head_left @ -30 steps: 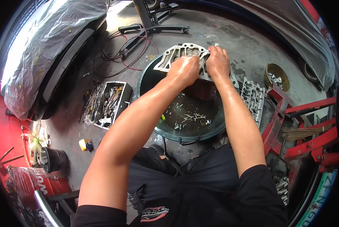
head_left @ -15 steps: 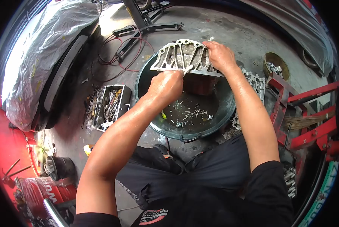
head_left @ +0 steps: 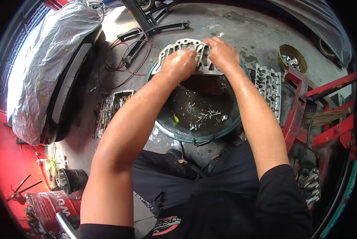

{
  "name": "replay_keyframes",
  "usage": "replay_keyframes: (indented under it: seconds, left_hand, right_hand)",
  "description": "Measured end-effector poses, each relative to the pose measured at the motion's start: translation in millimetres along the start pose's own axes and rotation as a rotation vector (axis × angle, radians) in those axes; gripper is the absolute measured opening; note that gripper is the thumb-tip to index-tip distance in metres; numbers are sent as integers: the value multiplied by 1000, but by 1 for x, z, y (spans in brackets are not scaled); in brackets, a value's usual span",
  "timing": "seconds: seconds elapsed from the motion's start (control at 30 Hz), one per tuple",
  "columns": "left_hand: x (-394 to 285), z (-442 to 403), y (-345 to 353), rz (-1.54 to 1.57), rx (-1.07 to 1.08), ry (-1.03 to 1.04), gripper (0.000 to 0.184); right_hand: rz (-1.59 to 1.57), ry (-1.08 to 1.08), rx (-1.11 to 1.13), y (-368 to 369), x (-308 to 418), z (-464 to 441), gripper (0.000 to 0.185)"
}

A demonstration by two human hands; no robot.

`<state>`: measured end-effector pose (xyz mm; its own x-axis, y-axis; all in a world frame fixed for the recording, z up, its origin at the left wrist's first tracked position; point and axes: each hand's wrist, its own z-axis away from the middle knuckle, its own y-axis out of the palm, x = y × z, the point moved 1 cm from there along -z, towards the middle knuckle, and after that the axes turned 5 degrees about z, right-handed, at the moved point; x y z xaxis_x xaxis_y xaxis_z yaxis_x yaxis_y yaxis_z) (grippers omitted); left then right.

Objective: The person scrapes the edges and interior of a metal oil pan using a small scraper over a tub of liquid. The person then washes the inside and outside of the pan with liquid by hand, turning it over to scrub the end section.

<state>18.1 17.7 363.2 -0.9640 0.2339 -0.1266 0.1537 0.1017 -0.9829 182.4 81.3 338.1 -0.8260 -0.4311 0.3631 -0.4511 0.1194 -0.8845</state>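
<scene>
A pale metal engine casting with ribs and bolt holes is held tilted over the far side of a dark round basin. My right hand grips its upper right edge. My left hand is closed over its ribbed middle, around a thin pale-tipped tool that looks like a brush; the fist now hides most of the tool. Dark liquid with white shavings and a small yellow-green piece lies in the basin below.
A cylinder head lies right of the basin, near a bowl of metal parts and a red metal frame. Left are a toolbox, a red hose and a covered vehicle. A jack stands behind.
My left hand has moved up from the casting's lower edge onto its ribs, covering the pale tool tip. My right hand still grips the edge. The casting appears slightly farther left.
</scene>
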Motion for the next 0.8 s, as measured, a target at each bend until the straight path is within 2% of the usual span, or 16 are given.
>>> replay_keyframes:
  seconds: [0.03, 0.17, 0.23, 0.27, 0.3, 0.37, 0.4, 0.43, 0.5, 0.57, 0.6, 0.63, 0.73, 0.77, 0.8]
  left_hand:
    - [-3, 9, -2, 8, 0, 79, 20]
    - [-31, 72, -13, -148, 127, -89, 16]
    - [-16, 55, -10, -73, 104, -49, 17]
    - [-8, 40, -4, 3, 9, -48, 20]
    - [-14, 25, -2, 8, -63, -39, 15]
    - [-25, 19, 5, 196, -1, -118, 25]
    - [-32, 29, -7, 288, 67, -222, 29]
    - [-22, 38, -11, 298, 115, -176, 31]
    - [-25, 46, -35, 303, 117, -292, 29]
    - [-54, 36, -41, 258, -59, -321, 28]
    - [-67, 28, -38, 247, -79, -256, 22]
    - [-69, 18, -25, 90, 5, -160, 19]
    - [-62, -11, -11, -69, -67, -162, 20]
    - [-52, -19, -9, -122, -46, -225, 22]
    - [-52, -13, -15, -33, -30, -276, 21]
  right_hand:
    - [-4, -2, 2, 0, -3, 2, 53]
    - [-51, 49, -16, -3, -14, -1, 52]
    - [-88, 55, -49, 1, -7, 2, 49]
    - [-147, 56, -93, 4, -10, 0, 44]
    - [-154, 61, -89, 10, -14, 1, 44]
    - [-323, 115, -168, 13, -33, -4, 38]
    - [-481, 188, -132, 14, -47, -5, 36]
    - [-475, 180, -145, 8, -55, -9, 36]
    - [-487, 242, 82, 4, -62, -14, 37]
    - [-502, 233, 53, 15, -57, -16, 36]
    - [-519, 219, 22, 17, -49, -16, 35]
    - [-529, 207, -7, 12, -40, -13, 34]
    - [-474, 248, -45, 5, -33, -5, 28]
    - [-502, 237, -40, 5, -37, -3, 28]
    - [-503, 235, -35, 4, -36, -1, 28]
